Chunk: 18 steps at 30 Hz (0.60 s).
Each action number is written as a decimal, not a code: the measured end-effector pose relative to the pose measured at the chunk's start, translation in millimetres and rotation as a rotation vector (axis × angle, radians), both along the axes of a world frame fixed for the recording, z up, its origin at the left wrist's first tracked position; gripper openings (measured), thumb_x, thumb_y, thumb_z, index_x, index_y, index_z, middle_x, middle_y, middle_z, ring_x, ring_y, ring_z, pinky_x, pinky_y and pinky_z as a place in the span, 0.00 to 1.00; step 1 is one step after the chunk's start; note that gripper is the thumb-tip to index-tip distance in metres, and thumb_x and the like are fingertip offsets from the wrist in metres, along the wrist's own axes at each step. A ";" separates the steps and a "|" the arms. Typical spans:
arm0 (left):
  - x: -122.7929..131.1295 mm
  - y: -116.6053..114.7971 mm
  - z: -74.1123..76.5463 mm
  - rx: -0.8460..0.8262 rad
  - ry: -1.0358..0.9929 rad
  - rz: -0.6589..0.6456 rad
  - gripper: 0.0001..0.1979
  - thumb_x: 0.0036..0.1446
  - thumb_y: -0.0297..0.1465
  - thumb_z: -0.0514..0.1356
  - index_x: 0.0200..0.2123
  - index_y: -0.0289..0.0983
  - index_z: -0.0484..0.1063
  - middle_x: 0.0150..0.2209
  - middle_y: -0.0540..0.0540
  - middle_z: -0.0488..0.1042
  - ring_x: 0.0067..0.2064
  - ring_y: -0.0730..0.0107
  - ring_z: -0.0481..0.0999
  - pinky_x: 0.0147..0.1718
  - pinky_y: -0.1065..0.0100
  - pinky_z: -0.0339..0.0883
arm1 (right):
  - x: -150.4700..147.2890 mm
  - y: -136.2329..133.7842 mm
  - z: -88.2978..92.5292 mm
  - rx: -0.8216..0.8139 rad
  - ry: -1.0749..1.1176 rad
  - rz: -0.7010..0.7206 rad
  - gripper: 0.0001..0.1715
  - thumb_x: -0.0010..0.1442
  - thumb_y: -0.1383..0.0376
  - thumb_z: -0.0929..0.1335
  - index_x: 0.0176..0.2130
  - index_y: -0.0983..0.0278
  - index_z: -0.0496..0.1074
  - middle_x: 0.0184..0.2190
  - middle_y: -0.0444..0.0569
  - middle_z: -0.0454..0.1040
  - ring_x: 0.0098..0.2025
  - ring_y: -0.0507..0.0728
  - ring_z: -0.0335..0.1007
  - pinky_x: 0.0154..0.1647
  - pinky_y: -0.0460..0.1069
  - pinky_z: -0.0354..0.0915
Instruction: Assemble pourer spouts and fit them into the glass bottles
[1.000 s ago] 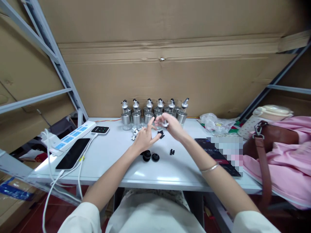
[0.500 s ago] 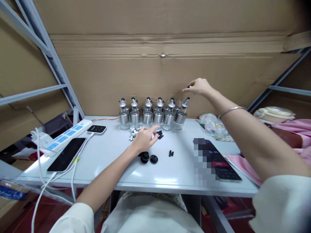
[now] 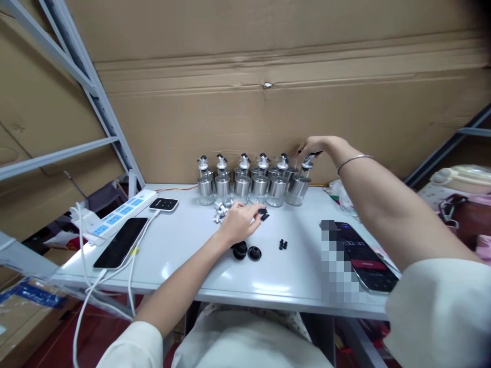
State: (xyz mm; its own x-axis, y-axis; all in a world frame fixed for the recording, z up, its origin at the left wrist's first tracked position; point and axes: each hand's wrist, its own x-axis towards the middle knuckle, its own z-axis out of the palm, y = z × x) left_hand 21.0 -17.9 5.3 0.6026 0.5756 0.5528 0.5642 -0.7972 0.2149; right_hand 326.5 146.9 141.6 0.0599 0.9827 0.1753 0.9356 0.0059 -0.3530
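Note:
My left hand (image 3: 241,224) is low over the table, index finger and thumb slightly apart. Its fingertips reach a small pile of black lever-like pieces (image 3: 265,216). White spout parts (image 3: 221,211) lie just behind it, and black ring-shaped stoppers (image 3: 254,253) in front. At the right end of the bottle row, my right hand (image 3: 315,145) is closed, fingertips pointing down over a back-row bottle. A small black part (image 3: 299,152) shows at its fingertips, mostly hidden. The nearest front bottle (image 3: 298,188), steel-sleeved glass with a pourer spout, stands beside that hand.
Several similar bottles (image 3: 241,187) stand in two rows before the cardboard wall (image 3: 230,117). Tiny black plugs (image 3: 283,244) lie mid-table. A phone (image 3: 366,258) is at right; another phone (image 3: 121,243), a power strip (image 3: 123,212) and white cables are at left.
My right hand has come down from above the bottles to the back row's right end. My left hand has moved onto the black pieces. The whole view has shifted slightly.

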 end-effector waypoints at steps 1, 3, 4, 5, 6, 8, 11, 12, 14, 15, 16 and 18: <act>0.2 -0.1 -0.7 -0.006 0.007 -0.001 0.15 0.60 0.26 0.49 0.48 0.36 0.68 0.34 0.48 0.79 0.30 0.71 0.75 0.45 0.63 0.60 | -1.2 1.5 1.4 -0.110 -0.035 -0.001 0.10 0.38 0.70 0.76 0.26 0.73 0.78 0.18 0.44 0.72 0.23 0.47 0.60 0.27 0.47 0.54; 0.6 -0.3 -2.3 -0.016 0.023 0.000 0.14 0.60 0.26 0.50 0.47 0.36 0.68 0.35 0.48 0.79 0.31 0.70 0.75 0.45 0.63 0.59 | -4.6 4.1 4.7 -0.252 -0.102 -0.007 0.10 0.41 0.70 0.75 0.28 0.72 0.78 0.20 0.45 0.73 0.24 0.48 0.60 0.29 0.48 0.53; 0.8 -0.2 -3.1 -0.023 0.034 -0.003 0.13 0.60 0.26 0.50 0.47 0.36 0.69 0.36 0.47 0.79 0.32 0.70 0.76 0.45 0.63 0.59 | -6.5 4.7 6.0 -0.281 -0.133 -0.012 0.09 0.41 0.71 0.74 0.29 0.73 0.78 0.20 0.46 0.73 0.25 0.48 0.60 0.29 0.48 0.53; 1.1 -0.1 -3.8 -0.030 0.043 -0.008 0.13 0.60 0.26 0.50 0.46 0.36 0.69 0.36 0.47 0.79 0.33 0.70 0.76 0.45 0.63 0.59 | -8.5 4.7 7.0 -0.297 -0.162 -0.018 0.08 0.42 0.72 0.74 0.28 0.73 0.78 0.21 0.47 0.73 0.25 0.49 0.61 0.29 0.48 0.53; 1.3 0.0 -4.2 -0.040 0.052 -0.016 0.12 0.60 0.25 0.50 0.45 0.36 0.69 0.37 0.47 0.79 0.34 0.70 0.76 0.45 0.63 0.59 | -10.5 4.1 7.5 -0.306 -0.188 -0.020 0.06 0.42 0.72 0.74 0.27 0.73 0.78 0.20 0.47 0.73 0.25 0.49 0.61 0.29 0.49 0.53; 1.4 0.2 -3.8 -0.059 0.062 -0.024 0.12 0.60 0.25 0.51 0.44 0.37 0.69 0.39 0.47 0.79 0.35 0.70 0.76 0.46 0.64 0.59 | -14.5 1.4 7.4 -0.303 -0.228 -0.011 0.05 0.43 0.73 0.74 0.26 0.73 0.78 0.19 0.48 0.73 0.24 0.50 0.61 0.29 0.49 0.53; 0.1 -2.0 0.9 -0.087 0.039 -0.010 0.11 0.60 0.25 0.51 0.43 0.37 0.69 0.39 0.48 0.79 0.35 0.70 0.76 0.47 0.63 0.58 | -19.7 -3.3 8.3 -0.252 -0.264 0.013 0.07 0.46 0.73 0.72 0.30 0.73 0.79 0.22 0.49 0.74 0.24 0.49 0.61 0.29 0.49 0.53; -0.6 -3.8 3.2 -0.103 0.027 -0.013 0.10 0.60 0.25 0.52 0.42 0.37 0.70 0.39 0.48 0.79 0.36 0.70 0.76 0.47 0.63 0.58 | -21.0 -4.6 10.5 -0.222 -0.276 0.012 0.09 0.47 0.73 0.72 0.32 0.74 0.79 0.24 0.51 0.75 0.24 0.49 0.62 0.30 0.49 0.54; -1.8 -8.9 7.7 -0.151 0.026 -0.069 0.07 0.60 0.28 0.54 0.39 0.37 0.72 0.38 0.49 0.78 0.39 0.69 0.75 0.47 0.64 0.58 | -22.2 -7.5 19.9 -0.155 -0.302 -0.001 0.13 0.49 0.72 0.71 0.37 0.75 0.78 0.31 0.57 0.77 0.27 0.49 0.64 0.31 0.49 0.54; -2.2 -11.9 9.2 -0.183 0.051 -0.128 0.06 0.59 0.29 0.56 0.36 0.37 0.73 0.38 0.49 0.77 0.40 0.68 0.75 0.46 0.66 0.59 | -22.3 -9.9 27.2 -0.114 -0.316 -0.011 0.16 0.50 0.71 0.71 0.40 0.76 0.78 0.34 0.60 0.77 0.30 0.50 0.65 0.32 0.49 0.54; -2.3 -14.7 9.9 -0.218 0.092 -0.192 0.06 0.59 0.31 0.57 0.32 0.37 0.73 0.37 0.48 0.77 0.42 0.67 0.74 0.45 0.67 0.59 | -22.0 -13.5 36.1 -0.070 -0.329 -0.025 0.18 0.51 0.68 0.71 0.42 0.77 0.77 0.37 0.62 0.77 0.33 0.51 0.66 0.33 0.50 0.54; -2.3 -18.8 9.0 -0.305 0.208 -0.300 0.09 0.57 0.34 0.60 0.27 0.37 0.74 0.35 0.48 0.76 0.40 0.67 0.74 0.42 0.68 0.61 | -21.8 -26.4 56.9 0.065 -0.354 -0.068 0.24 0.53 0.62 0.71 0.44 0.78 0.76 0.40 0.64 0.76 0.41 0.55 0.68 0.35 0.50 0.54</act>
State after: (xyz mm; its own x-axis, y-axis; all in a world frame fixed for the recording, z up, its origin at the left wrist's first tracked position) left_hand 18.7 -36.7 14.3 0.8469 0.4766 0.2356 0.3750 -0.8496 0.3708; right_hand 304.6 120.5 198.5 0.0492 0.9646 0.2591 0.9988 -0.0488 -0.0083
